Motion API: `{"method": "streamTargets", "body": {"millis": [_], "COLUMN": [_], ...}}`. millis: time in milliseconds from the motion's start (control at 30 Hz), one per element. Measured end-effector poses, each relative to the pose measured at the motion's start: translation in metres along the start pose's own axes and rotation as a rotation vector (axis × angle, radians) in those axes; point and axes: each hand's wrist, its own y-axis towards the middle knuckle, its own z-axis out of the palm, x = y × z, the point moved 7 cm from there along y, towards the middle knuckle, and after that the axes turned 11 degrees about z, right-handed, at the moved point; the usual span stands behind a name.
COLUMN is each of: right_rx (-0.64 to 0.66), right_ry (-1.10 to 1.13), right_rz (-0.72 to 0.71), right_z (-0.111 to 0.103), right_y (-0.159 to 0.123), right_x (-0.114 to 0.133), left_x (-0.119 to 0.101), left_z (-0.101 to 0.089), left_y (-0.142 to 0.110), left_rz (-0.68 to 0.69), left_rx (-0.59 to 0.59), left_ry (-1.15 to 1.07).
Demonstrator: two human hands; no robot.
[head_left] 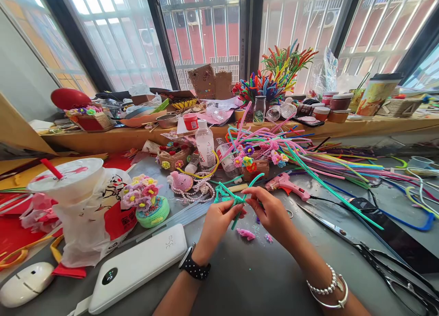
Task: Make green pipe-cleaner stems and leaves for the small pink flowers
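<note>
The green pipe cleaners [238, 200] are up off the grey table [240, 279], right at the fingertips of both hands, with their twisted knot sitting between the two. The left hand [219, 216] is nearer to that knot: its thumb and fingers are closed tight around it from the lower left, leaving no gap that I can see. The right hand [269, 209] comes in from the other side, thumb and forefinger drawn together in a small pinch on the green strand just right of the knot, its other fingers curled under. The longest line of the piece slants, one loose end rising to the upper right past the right forefinger and a short tail poking out below the left fingertips; another strand crosses it, leaning to the upper left. So the knot lies left of the right fingertips and just beside them. The pink glue gun [286, 186] lies beyond the right hand, and the scissors [343, 233] rest to its right, both untouched
</note>
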Motion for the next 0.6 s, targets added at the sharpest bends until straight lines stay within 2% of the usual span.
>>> {"method": "streamTargets", "body": {"millis": [133,300,433,600], "right_rx": [-0.035,-0.049,-0.014,0.071], "right_ry": [-0.041,0.032,0.053,0.099], "right_rz": [0.045,-0.043,-0.092,-0.099], "right_z": [-0.002,-0.006,-0.005,0.002], "right_y": [0.0,0.001,0.001,0.0], "right_x": [-0.004,0.003,0.006,0.007], "left_x": [0.002,0.003,0.002,-0.002], "left_z": [0.002,0.004,0.004,0.003], "left_y": [0.0,-0.001,-0.002,-0.002], "left_rz": [-0.024,-0.039,-0.045,0.033], "left_rx": [0.026,0.047,0.016,-0.006], "left_ry": [-0.06,-0.172,-0.226,-0.238]}}
